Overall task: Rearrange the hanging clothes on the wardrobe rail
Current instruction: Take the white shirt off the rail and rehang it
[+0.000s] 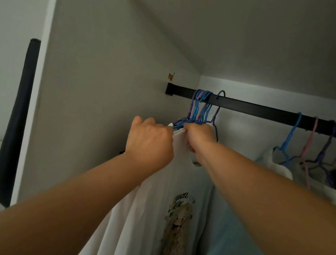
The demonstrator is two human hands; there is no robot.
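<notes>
Both hands up at frame centre, under the black rail (270, 113) that runs from centre to right edge. Left hand (150, 144) curled on the white fabric at the collar of the printed white shirt (151, 220). Right hand (200, 139) grips the bunched blue/purple hangers (201, 110) at the rail's left end. More hangers with clothes (306, 165) sit well apart at right

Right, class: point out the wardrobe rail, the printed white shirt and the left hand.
wardrobe rail (260, 110), head view, bare stretch between the hanger groups
printed white shirt (177, 219), head view, on the cartoon print
left hand (150, 144), head view, back of the hand
</notes>
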